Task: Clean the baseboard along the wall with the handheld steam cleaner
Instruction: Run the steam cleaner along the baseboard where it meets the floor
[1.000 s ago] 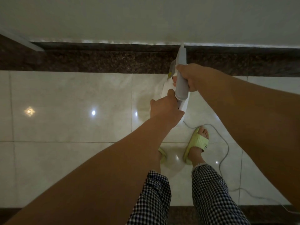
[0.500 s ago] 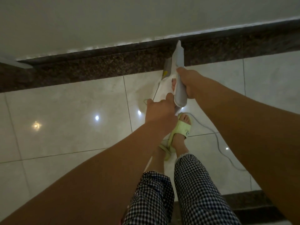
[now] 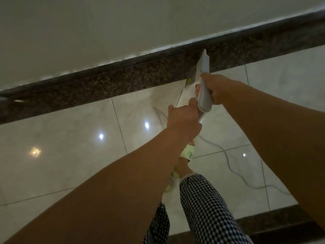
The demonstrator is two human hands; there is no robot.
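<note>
Checked trouser legs at bottom edge, one foot in a pale green slipper on the glossy tiled floor. White power cord snaking across tiles to the right, running back toward the cleaner. Both forearms reaching forward. Left hand curled round the rear white body of the handheld steam cleaner — knuckles up, fingers wrapped under. Right hand just ahead and to the right, gripping the grey handle, thumb on top, fingertips showing round the handle's left side. Hands nearly touching. Cleaner angled away and down, nozzle tip up against the dark speckled baseboard, near its top edge; actual contact too blurred to confirm. Yellow label patch on the cleaner's left side. Ceiling-light reflections on tiles at left. Baseboard running diagonally across frame — plain pale wall above it, rough whitish line at the joint.
</note>
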